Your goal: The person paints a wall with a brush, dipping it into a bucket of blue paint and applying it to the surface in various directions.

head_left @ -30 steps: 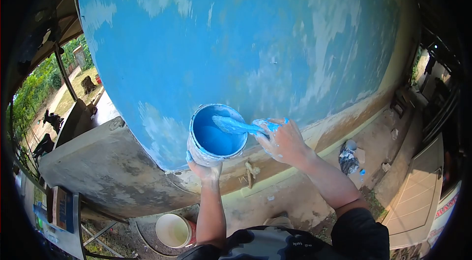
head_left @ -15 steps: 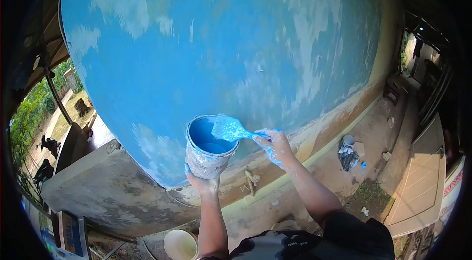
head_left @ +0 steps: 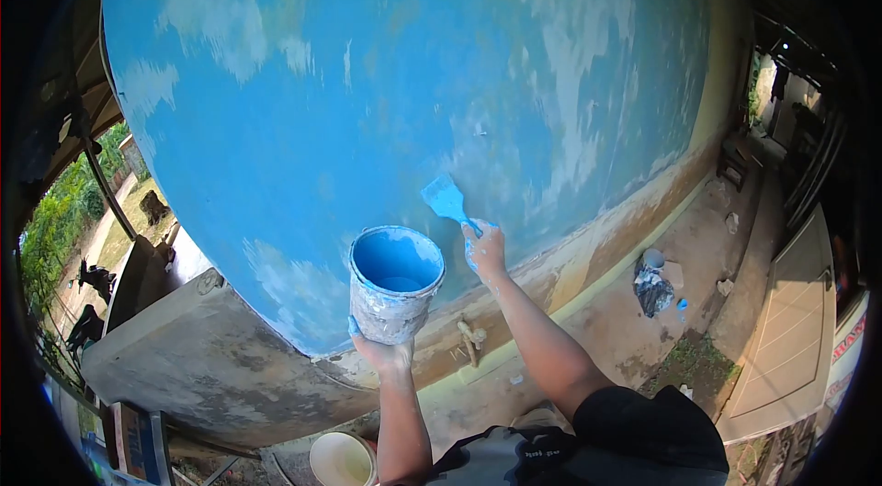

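My left hand (head_left: pixel 381 353) supports a paint-smeared bucket (head_left: pixel 393 310) from below, with blue paint (head_left: pixel 401 284) inside it. The bucket leans slightly and its mouth faces up toward me. In my right hand (head_left: pixel 487 245), fingers closed round the handle, is a wide paintbrush (head_left: pixel 445 198) coated in light blue. Its bristles point up and left, right at the wall (head_left: pixel 303 146), above and to the right of the bucket's rim. Blue paint marks both hands. The wall carries uneven blue, with paler whitish patches in several places.
A pale bucket (head_left: pixel 342 460) stands on the ground below my left arm. A pipe fitting (head_left: pixel 471 339) sticks out at the wall's base. Along the ledge to the right lie a dark plastic bag (head_left: pixel 653 291) and debris. A door panel (head_left: pixel 781 339) leans at far right.
The paintbrush has left the bucket's mouth and moved up to the wall, with my right hand rising and shifting left. My left hand still holds the bucket, a little lower.
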`<state>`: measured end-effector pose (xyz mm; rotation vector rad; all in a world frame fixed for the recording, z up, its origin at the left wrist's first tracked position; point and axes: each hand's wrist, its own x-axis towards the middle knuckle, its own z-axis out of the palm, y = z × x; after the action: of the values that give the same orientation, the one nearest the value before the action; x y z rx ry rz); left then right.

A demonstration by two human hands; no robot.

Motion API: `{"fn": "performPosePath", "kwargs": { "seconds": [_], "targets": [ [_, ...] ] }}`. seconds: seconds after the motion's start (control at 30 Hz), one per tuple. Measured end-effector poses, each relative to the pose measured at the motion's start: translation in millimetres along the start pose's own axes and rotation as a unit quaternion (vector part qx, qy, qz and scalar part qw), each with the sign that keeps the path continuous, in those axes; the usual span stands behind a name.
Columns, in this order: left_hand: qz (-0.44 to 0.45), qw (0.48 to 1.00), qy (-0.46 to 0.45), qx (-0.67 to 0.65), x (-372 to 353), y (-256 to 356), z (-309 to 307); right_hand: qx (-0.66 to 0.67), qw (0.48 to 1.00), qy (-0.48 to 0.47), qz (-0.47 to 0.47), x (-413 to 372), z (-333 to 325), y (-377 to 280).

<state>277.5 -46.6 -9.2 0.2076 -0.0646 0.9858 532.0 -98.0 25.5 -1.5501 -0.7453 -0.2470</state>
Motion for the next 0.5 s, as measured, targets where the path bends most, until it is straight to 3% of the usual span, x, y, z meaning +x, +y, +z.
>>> {"fn": "performPosePath", "kwargs": {
  "seconds": [0.03, 0.1, 0.23, 0.3, 0.4, 0.5],
  "targets": [
    [0.001, 1.0, 0.011, -0.015, -0.4, 1.0, -2.2, 0.001, 1.0, -0.001, -0.002, -7.3, -7.0, -1.8],
    [0.004, 0.999, 0.022, -0.033, -2.6, 3.8, -7.1, -0.047, 0.994, -0.032, 0.09, -19.9, -23.0, -7.9],
    [0.007, 1.0, -0.01, -0.022, -4.5, 4.7, -0.4, -0.032, 0.998, -0.022, 0.053, -6.3, -31.4, -58.3],
    [0.01, 1.0, 0.001, -0.017, -5.2, 5.1, -0.8, -0.019, 0.999, -0.012, -0.025, 6.3, -27.2, -86.1],
    [0.001, 0.999, 0.025, -0.024, -0.7, 7.1, -16.9, -0.05, 0.997, -0.05, -0.029, 15.7, -11.6, -72.9],
    [0.008, 0.999, 0.017, -0.026, 3.6, 10.1, -29.8, -0.022, 0.999, -0.03, 0.005, -1.6, -1.4, -30.3]
  ]
}}
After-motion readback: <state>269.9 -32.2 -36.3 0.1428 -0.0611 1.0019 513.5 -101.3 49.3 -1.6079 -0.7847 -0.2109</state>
